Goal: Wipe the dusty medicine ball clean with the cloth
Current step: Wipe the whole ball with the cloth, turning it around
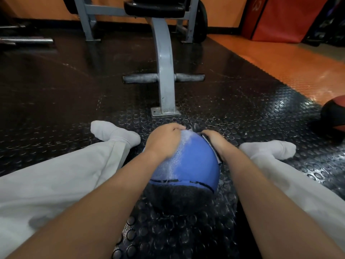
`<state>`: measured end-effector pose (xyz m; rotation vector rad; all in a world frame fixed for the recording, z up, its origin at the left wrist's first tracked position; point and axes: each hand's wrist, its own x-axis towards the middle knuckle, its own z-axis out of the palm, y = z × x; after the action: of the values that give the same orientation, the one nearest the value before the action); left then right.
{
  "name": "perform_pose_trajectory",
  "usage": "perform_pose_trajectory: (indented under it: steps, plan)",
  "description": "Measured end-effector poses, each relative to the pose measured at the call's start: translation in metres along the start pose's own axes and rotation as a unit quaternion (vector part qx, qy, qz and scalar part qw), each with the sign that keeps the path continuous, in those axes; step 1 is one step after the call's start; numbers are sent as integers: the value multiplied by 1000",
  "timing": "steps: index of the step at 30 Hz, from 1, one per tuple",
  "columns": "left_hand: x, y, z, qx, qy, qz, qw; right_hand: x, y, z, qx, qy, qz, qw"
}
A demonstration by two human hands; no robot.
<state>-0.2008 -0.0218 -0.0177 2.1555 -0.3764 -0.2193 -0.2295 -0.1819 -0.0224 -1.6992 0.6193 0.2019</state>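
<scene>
Dust (174,161) sits in a pale, chalky band down the left part of the blue panel of the medicine ball (196,165), while the right part of that panel looks clean, so I'd say you're roughly midway through the wipe. The ball is on the studded rubber mat (186,232) between your spread legs. Your right hand (217,141) is clamped on the dark cloth (197,127), pressing it against the ball's upper right side, and your left hand (164,140) is curled over the top left, holding the ball steady right on the dusty patch. Next move, I reckon: shift that left hand off, or roll the ball, then drag the cloth across to the powdery band with firm pressure so it lifts the dust and doesn't just smear it. The black lower half faces you but it's too dark to tell if it's dusty, and the far side and underside are hidden. Most of the cloth is buried under your hand, and your fingertips drop out of sight over the far curve. Further out there's a grey bench frame (165,71), and a red and black ball (334,116) cut off at the right edge.
</scene>
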Motion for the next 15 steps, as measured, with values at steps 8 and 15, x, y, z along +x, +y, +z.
perform_pose_trajectory:
  steps: [8,15]
  plan:
    - [14,13,3,-24,-139,32,989,-14,36,-9,79,91,62,991]
    - [9,16,10,50,-83,42,994,-46,17,30,-212,198,-81,953]
